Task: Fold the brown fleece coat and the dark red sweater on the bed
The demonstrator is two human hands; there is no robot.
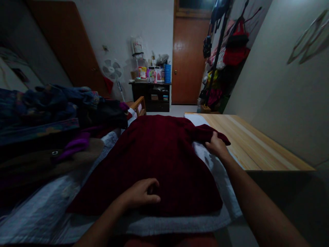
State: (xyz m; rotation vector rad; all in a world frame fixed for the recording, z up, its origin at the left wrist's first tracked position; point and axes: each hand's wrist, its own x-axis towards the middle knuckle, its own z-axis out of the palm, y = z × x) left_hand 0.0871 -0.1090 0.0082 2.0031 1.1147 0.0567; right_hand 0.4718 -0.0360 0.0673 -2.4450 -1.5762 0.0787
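A dark red garment (159, 161) lies spread flat on a pale cloth (154, 224) in front of me. Its sleeve (202, 133) reaches out to the right, over the edge of the cloth toward a wooden board. My right hand (216, 145) is closed on this sleeve near its end, fingers pinching the fabric. Over the lower middle of the garment is my left hand (142, 193), thumb and curled fingers apart with nothing between them. Whether the left hand touches the fabric I cannot tell.
Clothes are heaped (59, 116) on the left, dark blue and purple among them. A wood-grain board (252, 144) runs along the right wall. Farther back stand a fan (112, 70), a dark cabinet (150, 97) and a brown door (189, 61). Bags (235, 51) hang at right.
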